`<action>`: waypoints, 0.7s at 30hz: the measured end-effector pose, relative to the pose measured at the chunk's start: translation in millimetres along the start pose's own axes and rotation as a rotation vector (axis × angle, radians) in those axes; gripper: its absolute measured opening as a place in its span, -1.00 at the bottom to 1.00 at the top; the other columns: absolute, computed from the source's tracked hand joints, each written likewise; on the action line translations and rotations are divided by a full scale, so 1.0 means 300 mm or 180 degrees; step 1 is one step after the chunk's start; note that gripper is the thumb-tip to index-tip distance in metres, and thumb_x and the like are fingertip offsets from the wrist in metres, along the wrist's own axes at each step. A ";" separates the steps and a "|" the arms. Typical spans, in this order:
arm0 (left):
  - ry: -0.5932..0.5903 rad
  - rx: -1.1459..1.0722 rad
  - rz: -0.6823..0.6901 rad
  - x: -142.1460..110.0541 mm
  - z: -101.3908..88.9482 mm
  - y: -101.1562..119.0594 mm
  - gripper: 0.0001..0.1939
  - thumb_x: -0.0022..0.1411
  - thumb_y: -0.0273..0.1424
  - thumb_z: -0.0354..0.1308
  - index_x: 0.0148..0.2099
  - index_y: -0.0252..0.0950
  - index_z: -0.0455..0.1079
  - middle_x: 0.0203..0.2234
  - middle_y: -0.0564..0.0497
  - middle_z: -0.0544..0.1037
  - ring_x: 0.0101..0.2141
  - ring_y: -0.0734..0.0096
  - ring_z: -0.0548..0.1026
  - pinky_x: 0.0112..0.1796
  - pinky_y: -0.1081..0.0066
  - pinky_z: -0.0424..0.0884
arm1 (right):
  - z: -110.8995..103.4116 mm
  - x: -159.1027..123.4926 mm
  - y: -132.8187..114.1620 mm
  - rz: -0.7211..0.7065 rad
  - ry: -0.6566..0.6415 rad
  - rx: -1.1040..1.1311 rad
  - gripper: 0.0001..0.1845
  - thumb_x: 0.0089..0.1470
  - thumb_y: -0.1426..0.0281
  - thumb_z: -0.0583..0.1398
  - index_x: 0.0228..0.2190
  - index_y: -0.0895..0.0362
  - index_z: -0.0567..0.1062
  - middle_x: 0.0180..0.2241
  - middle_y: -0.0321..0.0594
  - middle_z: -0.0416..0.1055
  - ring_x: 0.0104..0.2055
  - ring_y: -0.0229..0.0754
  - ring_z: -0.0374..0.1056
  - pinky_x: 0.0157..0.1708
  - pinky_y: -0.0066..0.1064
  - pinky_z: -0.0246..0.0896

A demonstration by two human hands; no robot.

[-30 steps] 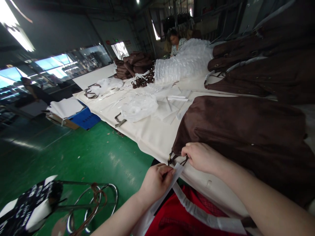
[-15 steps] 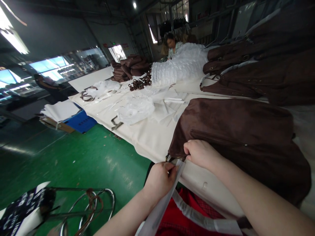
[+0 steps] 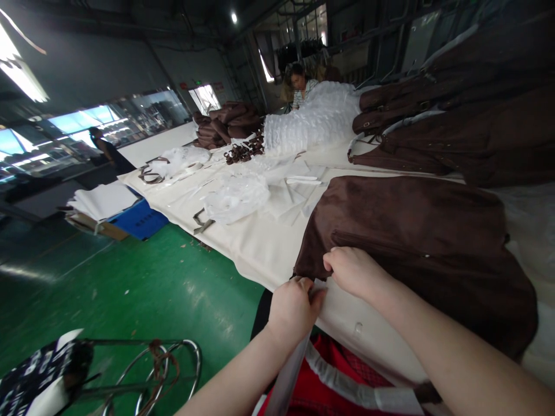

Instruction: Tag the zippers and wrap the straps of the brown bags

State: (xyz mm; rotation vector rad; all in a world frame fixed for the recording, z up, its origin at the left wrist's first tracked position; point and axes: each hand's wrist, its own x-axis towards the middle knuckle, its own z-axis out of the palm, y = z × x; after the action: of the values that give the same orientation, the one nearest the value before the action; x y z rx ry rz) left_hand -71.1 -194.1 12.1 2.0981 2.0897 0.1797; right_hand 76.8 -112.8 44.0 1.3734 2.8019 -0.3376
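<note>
A dark brown, leather-like bag (image 3: pixel 407 219) lies flat on the table in front of me, with a zip seam along its panel. My right hand (image 3: pixel 353 268) is closed on the bag's near edge, thumb and fingers pinched together. At the bag's left corner, where the zip ends, my left hand (image 3: pixel 295 303) is closed with its fingertips bent inward. What those fingers pinch is hidden. A strap wrapped in whitish film (image 3: pixel 291 372) runs down from beneath my left hand. Another wrapped strap (image 3: pixel 338 378) curves across red cloth (image 3: pixel 314 393) below the table edge.
On the cream-covered table (image 3: pixel 260 254) lie crumpled clear plastic (image 3: pixel 236 199), brown straps (image 3: pixel 243 149) and stacked brown bags (image 3: pixel 228 122). More brown bags (image 3: pixel 468 133) pile up at right. A person (image 3: pixel 302 89) is behind white plastic wrapping (image 3: pixel 312 118). A metal-framed stool (image 3: pixel 162 375) stands lower left.
My left hand has moved slightly up and right, onto the bag's corner, covering the zip end and the strap's upper end. The right hand keeps its place on the edge.
</note>
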 end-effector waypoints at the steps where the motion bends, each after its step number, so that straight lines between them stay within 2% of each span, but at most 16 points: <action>1: -0.0023 0.0035 -0.0047 0.004 0.002 0.005 -0.80 0.24 -0.28 0.09 -0.32 -0.28 0.45 -0.40 -0.07 0.54 -0.35 0.29 0.50 -0.40 0.42 0.25 | 0.001 0.000 0.000 0.0010 0.0008 -0.0006 -0.76 0.06 0.61 0.09 -0.34 0.13 0.52 -0.29 -0.11 0.51 -0.26 -0.06 0.46 -0.37 -0.35 0.18; 5: -0.0046 0.0039 0.0022 0.009 -0.004 -0.004 -0.86 0.19 -0.41 0.07 -0.35 -0.29 0.44 -0.42 -0.07 0.54 -0.38 0.32 0.49 -0.40 0.42 0.23 | 0.007 0.001 0.002 -0.0005 0.0102 -0.0053 -0.76 0.03 0.62 0.09 -0.35 0.15 0.52 -0.30 -0.09 0.51 -0.27 -0.04 0.46 -0.38 -0.34 0.17; 10: -0.0212 -0.0193 0.0016 -0.015 -0.038 -0.061 -0.83 0.15 -0.43 0.06 -0.46 -0.29 0.40 -0.61 0.03 0.43 -0.58 0.45 0.34 -0.53 0.46 0.06 | 0.017 0.000 0.005 -0.0090 0.0120 0.0069 -0.76 -0.02 0.62 0.12 -0.34 0.14 0.52 -0.30 -0.12 0.50 -0.27 -0.08 0.44 -0.34 -0.36 0.17; 13: -0.0137 -0.0387 -0.0045 -0.031 -0.042 -0.084 -0.82 0.15 -0.42 0.07 -0.49 -0.29 0.36 -0.64 0.07 0.37 -0.61 0.50 0.26 -0.55 0.47 0.02 | 0.028 -0.002 -0.006 -0.0313 0.0218 0.0304 -0.78 -0.01 0.58 0.15 -0.32 0.10 0.51 -0.27 -0.18 0.49 -0.24 -0.13 0.43 -0.31 -0.39 0.16; 17: 0.0031 -0.0548 0.0082 -0.046 -0.024 -0.092 -0.76 0.21 -0.36 0.05 -0.50 -0.29 0.35 -0.62 0.06 0.39 -0.60 0.50 0.28 -0.53 0.48 0.05 | 0.052 0.003 -0.027 -0.0387 0.0254 0.0323 -0.84 0.01 0.53 0.18 -0.34 0.09 0.50 -0.29 -0.21 0.49 -0.25 -0.16 0.42 -0.32 -0.41 0.16; 21: 0.0107 -0.0515 0.0169 -0.051 -0.012 -0.094 -0.74 0.24 -0.40 0.01 -0.49 -0.29 0.38 -0.61 0.03 0.43 -0.57 0.48 0.34 -0.48 0.49 0.10 | 0.068 0.012 -0.033 -0.0362 0.0326 0.0325 -0.91 0.01 0.47 0.22 -0.35 0.11 0.49 -0.31 -0.21 0.49 -0.26 -0.14 0.42 -0.33 -0.41 0.15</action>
State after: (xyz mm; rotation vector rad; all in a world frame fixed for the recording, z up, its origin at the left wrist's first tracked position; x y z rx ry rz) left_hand -99.5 -209.2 10.4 2.0693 1.9662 0.3805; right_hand 64.9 -119.7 25.6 1.2874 2.9937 -0.4296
